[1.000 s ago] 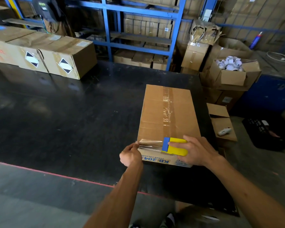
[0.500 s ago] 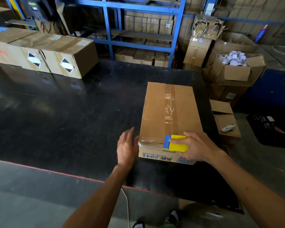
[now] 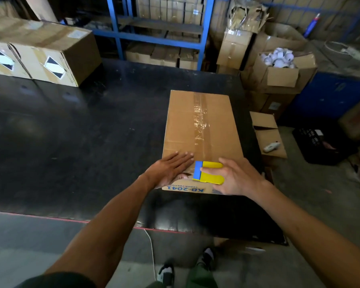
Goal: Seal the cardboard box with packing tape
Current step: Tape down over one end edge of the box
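A long brown cardboard box [image 3: 179, 125] lies on the black table [image 3: 81, 142], its near end facing me with blue print. A strip of clear packing tape [image 3: 200, 121] runs lengthwise down the middle of its top. My left hand [image 3: 170, 168] lies flat, fingers together, on the box's near left top corner. My right hand [image 3: 235, 176] grips a yellow tape tool with a blue blade [image 3: 207, 172] at the near edge of the box, at the tape's end.
Closed cartons with black-and-white diamond labels [image 3: 40, 53] sit at the table's far left. Right of the table stand open boxes, one holding white rolls [image 3: 277, 58], and a small box [image 3: 268, 136] with a white object on it. Blue shelving [image 3: 160, 36] stands behind.
My left hand let go of the tape end, swung out to the box's left side, then came down flat on the box's top. The right hand stayed at the near edge with the yellow tool.
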`<state>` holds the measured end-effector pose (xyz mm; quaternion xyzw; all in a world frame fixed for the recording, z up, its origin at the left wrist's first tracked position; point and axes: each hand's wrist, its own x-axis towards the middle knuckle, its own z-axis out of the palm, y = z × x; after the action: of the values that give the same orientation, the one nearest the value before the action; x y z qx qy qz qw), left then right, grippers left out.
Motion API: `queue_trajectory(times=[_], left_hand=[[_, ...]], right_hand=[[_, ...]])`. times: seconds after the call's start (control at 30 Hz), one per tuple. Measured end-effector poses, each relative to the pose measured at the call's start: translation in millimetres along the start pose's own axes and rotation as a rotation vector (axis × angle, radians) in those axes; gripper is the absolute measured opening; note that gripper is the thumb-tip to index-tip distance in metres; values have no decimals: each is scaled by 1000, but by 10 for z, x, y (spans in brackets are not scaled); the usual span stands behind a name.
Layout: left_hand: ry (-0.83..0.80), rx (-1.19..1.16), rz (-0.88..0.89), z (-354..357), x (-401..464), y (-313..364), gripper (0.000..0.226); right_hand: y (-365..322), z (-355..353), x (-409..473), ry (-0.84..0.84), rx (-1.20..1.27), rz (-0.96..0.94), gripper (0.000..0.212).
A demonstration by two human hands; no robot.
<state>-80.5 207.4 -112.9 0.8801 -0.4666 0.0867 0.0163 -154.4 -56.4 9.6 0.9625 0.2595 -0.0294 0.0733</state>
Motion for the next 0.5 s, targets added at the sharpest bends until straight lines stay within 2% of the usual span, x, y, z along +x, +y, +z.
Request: queue_trajectory(times=[0.23,0.37,0.5], left_hand=[[13,-58,-3,16,1,-34,67],[1,-102,99,-24,-30,-177,69],[-82,-65,157,-65,-34,-283,69]], right_hand=[[311,-24,-351,-10,-32,-78,60],[606,70,-583,0,37,-22,64],[582,91,-512,-8,33,-5,55]])
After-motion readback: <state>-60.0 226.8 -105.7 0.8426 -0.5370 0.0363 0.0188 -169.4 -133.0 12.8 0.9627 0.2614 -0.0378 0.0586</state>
